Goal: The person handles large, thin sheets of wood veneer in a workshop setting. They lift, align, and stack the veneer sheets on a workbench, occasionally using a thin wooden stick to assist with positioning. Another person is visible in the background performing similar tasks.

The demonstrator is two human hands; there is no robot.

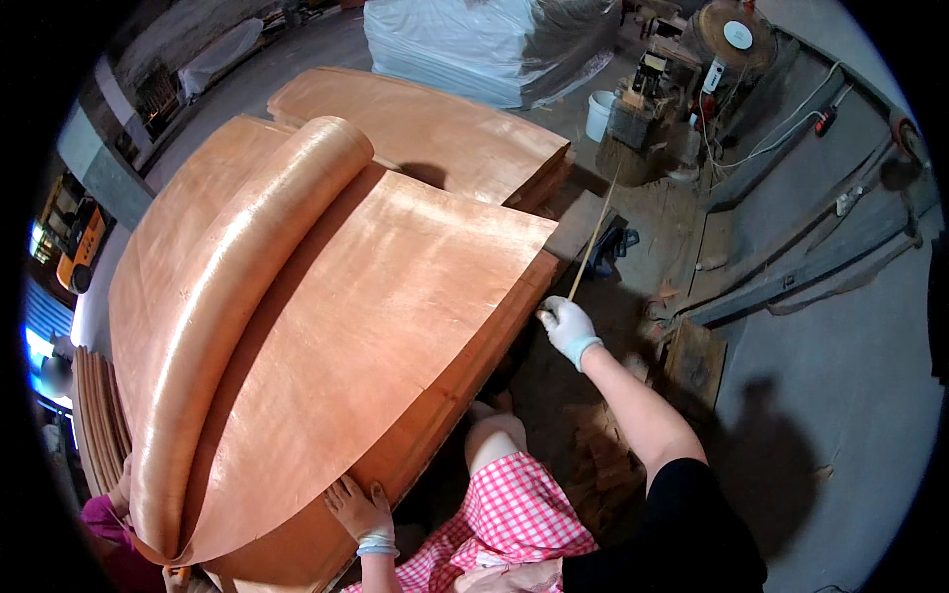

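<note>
A thin wood veneer sheet (395,267) lies over a stack of veneer (410,445), its far-left part curled into a long roll (237,267). My left hand (359,511), in a light glove, rests on the stack at the sheet's near edge with its fingers spread. Out past the stack's right corner, my right hand (568,326), in a white glove, is closed around the lower end of a long thin stick (595,234). The stick slants up and away from the stack.
Another veneer stack (425,128) lies behind. At the lower left, a co-worker's purple sleeve (104,519) and hands are by the roll's end. A fan (732,40), white bucket (599,114) and plastic-wrapped pile (484,44) stand at the back. A grey wall (840,326) bounds the right.
</note>
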